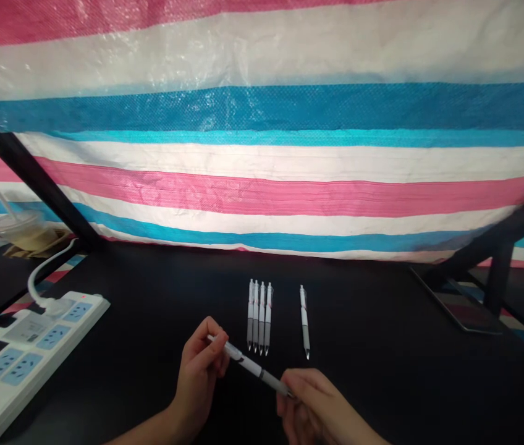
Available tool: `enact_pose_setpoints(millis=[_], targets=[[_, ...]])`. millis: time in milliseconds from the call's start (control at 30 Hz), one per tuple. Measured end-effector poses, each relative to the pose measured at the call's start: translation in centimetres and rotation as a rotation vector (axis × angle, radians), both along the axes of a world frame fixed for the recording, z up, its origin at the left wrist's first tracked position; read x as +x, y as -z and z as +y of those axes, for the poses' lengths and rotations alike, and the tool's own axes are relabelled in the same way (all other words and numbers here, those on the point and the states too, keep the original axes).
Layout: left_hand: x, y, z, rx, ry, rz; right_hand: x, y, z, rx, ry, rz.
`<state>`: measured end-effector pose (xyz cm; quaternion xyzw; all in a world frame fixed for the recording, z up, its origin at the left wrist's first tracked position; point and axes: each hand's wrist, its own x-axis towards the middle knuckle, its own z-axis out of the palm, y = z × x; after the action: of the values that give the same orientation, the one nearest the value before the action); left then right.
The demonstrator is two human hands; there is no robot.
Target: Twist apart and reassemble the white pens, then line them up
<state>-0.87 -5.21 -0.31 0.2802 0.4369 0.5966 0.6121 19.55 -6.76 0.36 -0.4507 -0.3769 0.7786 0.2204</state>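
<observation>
A white and grey click pen (253,367) slants between my two hands above the black table. Its clicker end is pinched by my left hand (201,361), thumb against bent fingers. At the grey grip end, my right hand (311,405) closes its fingertips around the metal tip. Farther back, several matching pens (259,316) lie side by side in a row, tips toward me. One more pen (304,321) lies apart to their right, also tip toward me.
A white power strip (49,352) with a plugged-in cable lies on the left. At the right edge rests a dark flat tablet-like object (456,303). Black frame bars rise on both sides, and a striped plastic sheet (262,111) hangs behind. A plastic cup (23,228) stands far left.
</observation>
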Motion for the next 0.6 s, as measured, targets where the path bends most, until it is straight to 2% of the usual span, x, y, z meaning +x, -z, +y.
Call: enact_pose_setpoints(millis=[167,600], targets=[[-0.06,0.12,0.03,-0.005,-0.016,-0.002,-0.03,-0.2,-0.03,0.035,0.028,0.019],[-0.01,-0.04,0.04,-0.009,-0.026,-0.023,0.16,-0.36,-0.09,-0.074,0.047,0.022]])
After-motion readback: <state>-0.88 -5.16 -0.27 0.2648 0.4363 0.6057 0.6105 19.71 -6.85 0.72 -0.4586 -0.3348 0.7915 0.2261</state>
